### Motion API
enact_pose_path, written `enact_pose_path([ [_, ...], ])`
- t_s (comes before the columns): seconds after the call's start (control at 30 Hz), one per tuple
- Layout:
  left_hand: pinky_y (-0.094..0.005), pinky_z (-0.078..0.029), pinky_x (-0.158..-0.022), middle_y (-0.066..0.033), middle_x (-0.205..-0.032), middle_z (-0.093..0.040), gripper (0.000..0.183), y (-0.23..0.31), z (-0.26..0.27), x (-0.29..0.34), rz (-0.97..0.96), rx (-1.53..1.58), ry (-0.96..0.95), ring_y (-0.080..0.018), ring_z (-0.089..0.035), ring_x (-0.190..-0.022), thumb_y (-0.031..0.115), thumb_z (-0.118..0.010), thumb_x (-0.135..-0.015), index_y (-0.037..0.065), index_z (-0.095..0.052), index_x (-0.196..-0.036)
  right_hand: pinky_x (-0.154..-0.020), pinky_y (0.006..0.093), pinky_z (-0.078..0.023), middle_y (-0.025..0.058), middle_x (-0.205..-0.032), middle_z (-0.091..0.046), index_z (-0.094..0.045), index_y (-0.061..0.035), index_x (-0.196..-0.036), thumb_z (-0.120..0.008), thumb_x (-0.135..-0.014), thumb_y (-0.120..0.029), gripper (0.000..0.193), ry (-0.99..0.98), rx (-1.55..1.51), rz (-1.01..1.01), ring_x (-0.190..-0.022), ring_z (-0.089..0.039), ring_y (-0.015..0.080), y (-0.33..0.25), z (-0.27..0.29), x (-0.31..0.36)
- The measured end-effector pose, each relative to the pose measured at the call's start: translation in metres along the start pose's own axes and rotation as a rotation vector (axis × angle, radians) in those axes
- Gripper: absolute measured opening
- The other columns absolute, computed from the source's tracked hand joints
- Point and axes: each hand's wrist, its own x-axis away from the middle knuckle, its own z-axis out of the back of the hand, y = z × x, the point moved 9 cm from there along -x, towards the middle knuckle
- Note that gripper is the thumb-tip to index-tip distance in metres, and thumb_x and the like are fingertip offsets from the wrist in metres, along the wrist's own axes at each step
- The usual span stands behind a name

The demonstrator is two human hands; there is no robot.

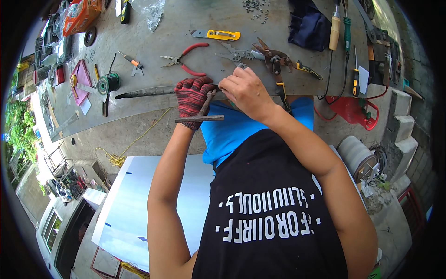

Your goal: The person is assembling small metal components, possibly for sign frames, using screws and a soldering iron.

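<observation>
My left hand (191,95), in a red and black knit glove, is closed around a long, dark, slightly curved metal strip (148,91) at the table's near edge. A rusty T-shaped metal piece (206,118) crosses in front of the glove's palm and wrist; its stem runs up to the fingers. Bare and close beside the glove, my right hand (248,95) has its fingers pinched together at the strip's right end. What lies between those fingers is hidden. Just beyond are red-handled needle-nose pliers (175,60), a grey wire stripper (238,54) and tin snips (278,61).
A yellow utility knife (224,35) lies farther back on the metal table (153,56). Left are a green wire spool (108,83) and a pink tray (81,86). Dark cloth (309,28) and a wooden-handled tool (334,32) lie right. A red tank (353,111) stands below.
</observation>
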Motion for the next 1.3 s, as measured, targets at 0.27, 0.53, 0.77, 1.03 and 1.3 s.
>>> enact_pose_path([
  [0.27, -0.0494, -0.043, -0.095, 0.0016, -0.114, -0.073, 0.018, 0.003, 0.002, -0.001, -0.006, -0.027, 0.003, -0.0272, -0.065, -0.107, 0.03, -0.074, -0.084, 0.02, -0.072, -0.098, -0.081, 0.038, -0.05, 0.0027, -0.089, -0.072, -0.071, -0.0103, -0.098, -0.083, -0.082, -0.008, 0.02, 0.082, -0.124, -0.057, -0.086, -0.066, 0.0244, 0.01, 0.016, 0.002],
  [0.53, -0.0487, -0.042, -0.097, 0.0021, -0.117, -0.073, 0.019, 0.001, -0.001, -0.002, -0.003, -0.009, 0.017, -0.0262, -0.065, -0.109, 0.03, -0.075, -0.084, 0.02, -0.073, -0.1, -0.077, 0.024, -0.057, 0.0066, -0.096, -0.08, -0.072, 0.0014, -0.119, -0.07, -0.103, -0.014, 0.022, 0.573, -0.483, -0.59, -0.086, -0.071, 0.0076, 0.157, 0.134, 0.008],
  [0.77, -0.0495, -0.041, -0.097, 0.0031, -0.115, -0.073, 0.019, 0.001, -0.001, 0.001, -0.016, -0.033, 0.038, -0.0253, -0.065, -0.109, 0.028, -0.076, -0.082, 0.022, -0.071, -0.098, -0.063, 0.0255, -0.058, 0.0097, -0.1, -0.077, -0.064, 0.0068, -0.13, -0.075, -0.101, -0.019, 0.04, 0.663, -0.764, -0.79, -0.072, -0.067, 0.0099, 0.244, 0.142, -0.021],
  [1.03, -0.0502, -0.04, -0.099, 0.004, -0.117, -0.072, 0.019, -0.005, -0.006, 0.009, 0.003, -0.032, 0.007, -0.0256, -0.064, -0.111, 0.031, -0.076, -0.082, 0.023, -0.071, -0.098, -0.06, 0.0306, -0.063, 0.0162, -0.106, -0.071, -0.055, 0.013, -0.138, -0.077, -0.099, -0.018, 0.054, 0.828, -0.855, -0.917, -0.072, -0.07, 0.0171, 0.31, 0.143, -0.064],
  [1.3, -0.0497, -0.04, -0.1, 0.004, -0.116, -0.073, 0.019, -0.003, -0.006, 0.003, 0.012, -0.049, 0.014, -0.0249, -0.064, -0.111, 0.033, -0.075, -0.082, 0.022, -0.072, -0.098, -0.061, 0.0318, -0.063, 0.013, -0.088, -0.076, -0.076, 0.0017, -0.11, -0.075, -0.098, -0.013, 0.019, 0.866, -0.681, -0.992, -0.075, -0.075, 0.0189, 0.35, 0.15, -0.087],
])
